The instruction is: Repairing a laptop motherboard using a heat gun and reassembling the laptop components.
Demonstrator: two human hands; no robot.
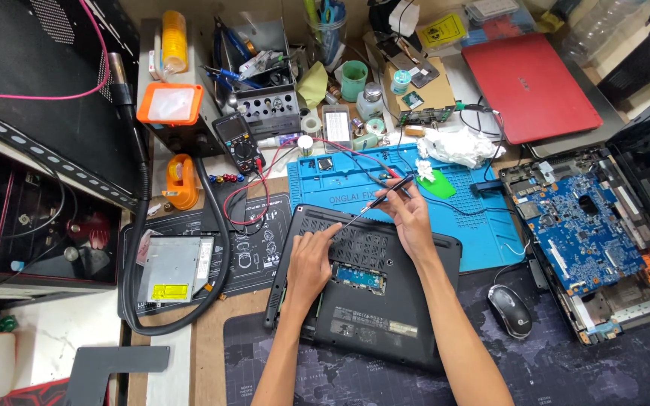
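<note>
A black laptop (pixel 374 293) lay upside down on the desk (pixel 212 331), partly on a dark mat (pixel 566 368) and partly over the lower edge of a blue repair mat (pixel 468 218). An opening in its base exposed a small blue board (pixel 359 275). The left hand (pixel 308 265) rested flat on the laptop's underside near its upper left corner, fingers spread loosely and holding nothing, the forefinger extended toward the vent grille. The right hand (pixel 413 216) was above the laptop's rear edge, its grip pinched on a thin screwdriver (pixel 378 197) with a dark handle; the shaft slanted down to the left, its tip close to the left forefinger at the laptop's upper edge. Whether the tip touched the casing could not be told. A black mouse (pixel 510 310) sat just right of the laptop. Further right lay an opened chassis with a blue motherboard (pixel 584 225), and behind it a closed red laptop (pixel 532 86). White tissue (pixel 457 144) lay at the blue mat's top edge. To the left, a silver drive (pixel 173 268) rested on a black printed mat, ringed by a thick black hose (pixel 216 218). A multimeter (pixel 239 143) with red leads stood near the tool holders at the rear.
</note>
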